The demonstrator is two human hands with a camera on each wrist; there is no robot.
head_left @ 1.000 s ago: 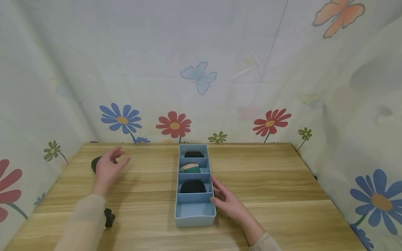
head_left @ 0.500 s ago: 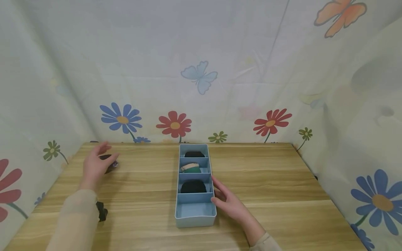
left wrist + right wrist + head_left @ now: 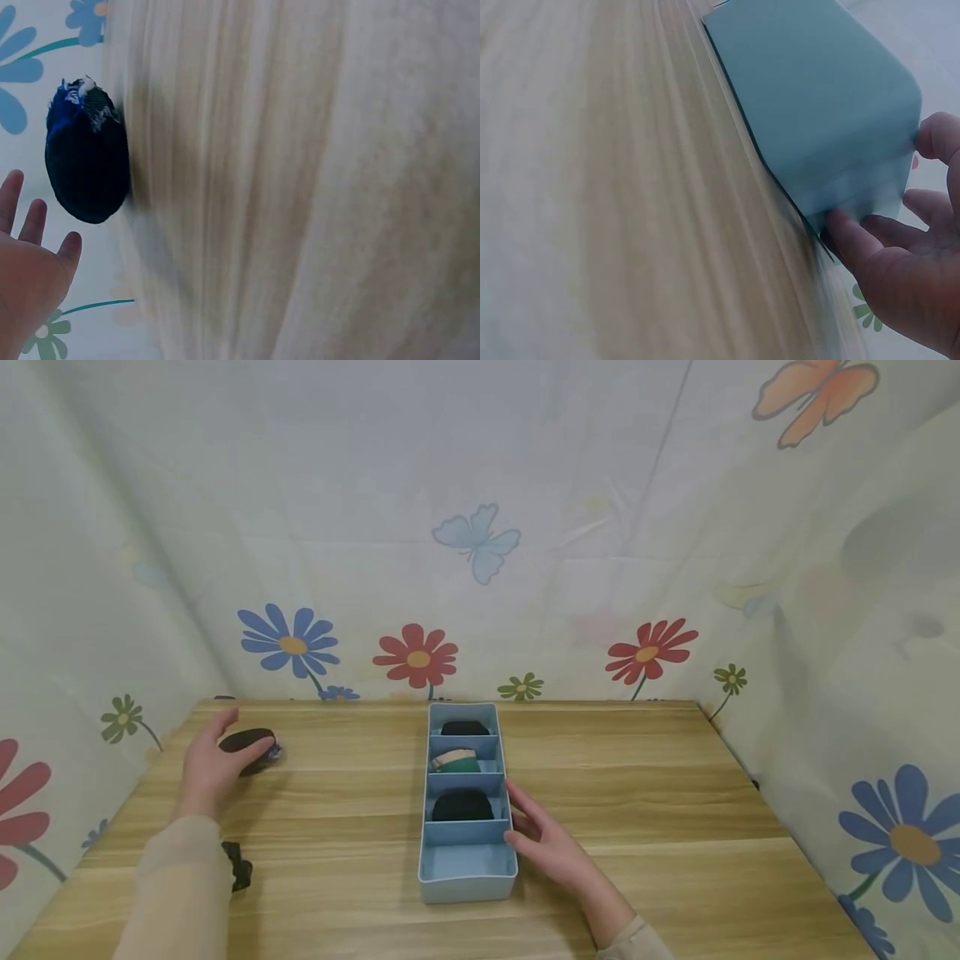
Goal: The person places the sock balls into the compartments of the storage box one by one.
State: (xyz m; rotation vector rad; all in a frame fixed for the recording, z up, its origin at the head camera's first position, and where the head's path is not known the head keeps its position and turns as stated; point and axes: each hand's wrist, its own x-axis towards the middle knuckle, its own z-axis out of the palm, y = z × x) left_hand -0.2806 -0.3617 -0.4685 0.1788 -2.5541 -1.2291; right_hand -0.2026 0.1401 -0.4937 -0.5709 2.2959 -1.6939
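My left hand is at the far left of the table beside a dark rolled-up sock. Its fingers are spread, and in the head view the thumb overlaps the sock's near side. In the left wrist view this black sock has blue and white threads at one end, and a gap shows between it and the fingers. My right hand touches the right outer wall of a light blue divided box, fingers loosely bent. Inside lie a black bundle, a green and beige one and another black one.
The box's nearest compartment shows its bare floor. A small black device sits at the left sleeve. The wood-grain table ends at a flower-printed curtain at the back and sides.
My left hand has moved left, past the dark sock, so that more of it shows. The right hand and the box have stayed in place.
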